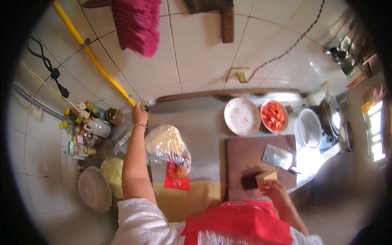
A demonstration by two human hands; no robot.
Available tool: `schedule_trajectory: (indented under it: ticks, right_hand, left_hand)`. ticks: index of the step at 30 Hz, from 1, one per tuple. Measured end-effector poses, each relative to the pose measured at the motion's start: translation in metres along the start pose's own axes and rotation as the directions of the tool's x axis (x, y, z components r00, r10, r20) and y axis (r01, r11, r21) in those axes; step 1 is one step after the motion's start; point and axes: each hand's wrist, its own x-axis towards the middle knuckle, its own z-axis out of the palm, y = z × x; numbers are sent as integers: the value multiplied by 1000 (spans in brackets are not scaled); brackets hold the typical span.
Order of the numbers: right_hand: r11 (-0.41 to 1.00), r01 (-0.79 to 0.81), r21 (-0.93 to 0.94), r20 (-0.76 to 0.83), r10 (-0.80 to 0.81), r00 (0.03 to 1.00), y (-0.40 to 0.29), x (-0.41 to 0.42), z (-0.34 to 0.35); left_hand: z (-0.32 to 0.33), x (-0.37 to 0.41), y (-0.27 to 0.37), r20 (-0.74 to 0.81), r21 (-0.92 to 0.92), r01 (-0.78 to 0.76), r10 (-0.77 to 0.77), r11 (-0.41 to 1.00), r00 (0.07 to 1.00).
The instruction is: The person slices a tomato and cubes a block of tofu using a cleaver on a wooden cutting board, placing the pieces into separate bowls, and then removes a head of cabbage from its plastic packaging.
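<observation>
My left hand (140,114) reaches to the back left of the counter, beside the lower end of a yellow pipe (104,69); a crumpled clear plastic bag (149,103) is at its fingertips, and its grip is unclear. My right hand (273,189) touches a pale yellow block (265,177) at the front of a brown cutting board (245,153). A cleaver (278,156) lies flat on the board, its handle to the right. Behind the board are a patterned plate (242,117) and a bowl of chopped red pieces, perhaps tomato (273,116). A plastic bag of pale food (167,142) rests near my left forearm.
A white plastic basin (308,128) stands right of the bowl, near a lidded pan (332,111). Bottles and jars (98,128) crowd the left, with a round plastic basket (95,189) nearer me. A red packet (177,177) lies on the counter. A pink-bristled brush (137,27) hangs above.
</observation>
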Motion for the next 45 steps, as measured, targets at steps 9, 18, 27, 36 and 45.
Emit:
schedule_trajectory:
  ticks: [9, 18, 27, 36, 45]
  right_hand:
    - [835, 73, -546, -294, -272, 916, -5, 35, -188]
    - [-186, 98, -978, 185, -539, 821, -27, 88, -272]
    - [-276, 389, -879, 465, -314, 828, -27, 106, -286]
    - [-223, 403, -888, 455, -289, 842, -29, 127, -289]
    - [283, 381, -880, 319, -242, 917, -69, 76, -278]
  left_hand:
    - [-118, -191, 116, 56, -280, -438, 470, 854, 881]
    - [-55, -440, 234, 422, -522, -428, 659, 738, 622]
    - [15, -525, 345, 550, -160, -586, 565, 794, 615]
    - [37, -543, 370, 461, -221, -330, 397, 918, 794]
    - [49, -585, 405, 257, -23, -331, 326, 943, 910]
